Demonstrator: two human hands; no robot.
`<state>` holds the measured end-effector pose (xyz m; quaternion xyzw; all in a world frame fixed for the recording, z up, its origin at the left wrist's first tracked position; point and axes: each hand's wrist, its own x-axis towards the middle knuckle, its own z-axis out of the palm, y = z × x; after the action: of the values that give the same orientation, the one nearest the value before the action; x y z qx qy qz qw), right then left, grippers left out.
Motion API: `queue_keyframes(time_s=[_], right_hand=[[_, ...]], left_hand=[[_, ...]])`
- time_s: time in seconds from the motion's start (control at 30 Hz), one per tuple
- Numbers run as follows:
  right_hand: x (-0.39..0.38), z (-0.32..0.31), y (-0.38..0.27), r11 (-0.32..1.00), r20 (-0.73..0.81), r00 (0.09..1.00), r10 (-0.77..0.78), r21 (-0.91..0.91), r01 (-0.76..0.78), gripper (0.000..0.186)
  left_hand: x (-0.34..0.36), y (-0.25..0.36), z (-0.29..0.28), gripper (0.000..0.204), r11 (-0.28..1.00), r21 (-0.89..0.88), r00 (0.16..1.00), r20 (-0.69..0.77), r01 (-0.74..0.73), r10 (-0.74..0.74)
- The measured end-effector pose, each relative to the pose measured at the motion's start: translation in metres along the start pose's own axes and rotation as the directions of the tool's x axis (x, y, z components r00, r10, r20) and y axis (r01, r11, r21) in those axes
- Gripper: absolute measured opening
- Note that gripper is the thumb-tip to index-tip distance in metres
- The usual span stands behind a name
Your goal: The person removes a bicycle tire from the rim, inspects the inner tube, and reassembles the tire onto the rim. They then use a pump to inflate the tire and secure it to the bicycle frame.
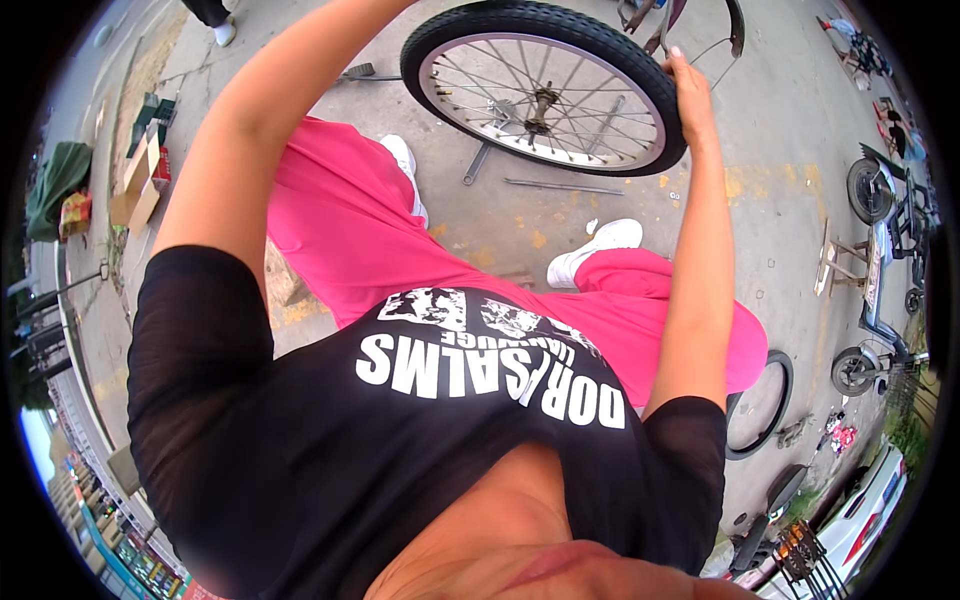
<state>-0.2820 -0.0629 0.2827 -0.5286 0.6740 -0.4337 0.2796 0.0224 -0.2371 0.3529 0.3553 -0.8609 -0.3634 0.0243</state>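
Observation:
A bicycle wheel (541, 108) with a black knobbly tyre, silver rim and wire spokes is raised above the concrete, tilted, in front of my legs. My right hand (692, 97) grips its right edge, with part of the fingers hidden behind the tyre. Up past the top edge goes my left forearm, so that hand is out of the picture. Beyond the wheel, part of a bicycle frame (672, 22) with a curved mudguard shows. Through and below the spokes, a wrench (477, 165) and a thin metal bar (563, 187) lie on the ground.
A loose tyre (786, 400) lies beside my right knee. At right are a small wooden stool (838, 257), an electric scooter (880, 255) and a white car (872, 505). Cardboard boxes (140, 190) stand at left. Another person's shoe (225, 32) shows at the top left.

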Motion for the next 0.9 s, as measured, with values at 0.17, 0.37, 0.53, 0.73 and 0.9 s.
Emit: queue_keyframes(time_s=[0.17,0.37,0.53,0.73,0.9], right_hand=[[0.021,-0.045,0.040,0.990,0.115,0.984,0.138,-0.060,-0.131,0.052],[0.040,-0.035,-0.020,0.983,0.107,0.988,-0.110,-0.136,0.124,0.055],[0.074,-0.040,-0.022,0.943,0.259,0.964,0.064,-0.332,0.027,0.055],[0.039,-0.021,-0.047,0.930,0.394,0.853,0.341,-0.010,-0.367,0.053],[0.017,-0.025,-0.024,0.997,0.138,0.988,0.065,-0.056,-0.058,0.049]], left_hand=[[-0.046,0.038,0.026,0.072,0.974,-0.082,0.976,0.077,0.211,-0.205],[-0.008,0.018,0.046,0.072,0.923,-0.356,0.988,0.016,0.147,-0.151],[-0.002,0.053,0.052,0.070,0.949,-0.270,0.979,-0.077,0.163,-0.190],[-0.004,0.054,0.059,0.072,0.958,-0.235,0.984,-0.029,0.166,-0.177],[-0.002,0.058,0.084,0.071,0.994,-0.019,0.948,-0.299,0.105,-0.106]])
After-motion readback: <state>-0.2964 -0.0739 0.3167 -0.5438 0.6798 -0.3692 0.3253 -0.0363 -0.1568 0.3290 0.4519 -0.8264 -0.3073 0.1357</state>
